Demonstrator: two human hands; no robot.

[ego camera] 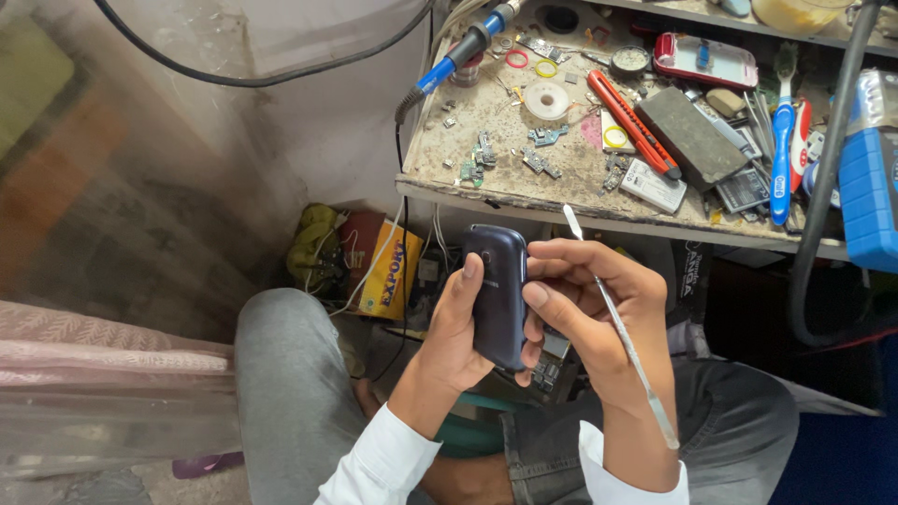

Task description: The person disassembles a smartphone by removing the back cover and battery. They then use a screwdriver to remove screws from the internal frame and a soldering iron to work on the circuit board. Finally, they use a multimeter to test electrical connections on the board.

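phone front: the dark blue phone point(497, 295) shows only its back and one edge; its screen side faces away and cannot be seen.
phone lower end: covered by the left hand point(451, 337) and the fingers of the right hand point(599, 309).
metal spudger point(621, 332): its middle runs behind the right hand's fingers, so the grip on it is partly hidden.
parts under the phone: a small board point(547, 369) peeks out below the hands, too covered to identify.
blue device point(870, 178): cut off by the right edge.
left side of view: blurred, shapes unreadable.
small parts point(538, 159) on the workbench point(440, 173): too small to tell apart.
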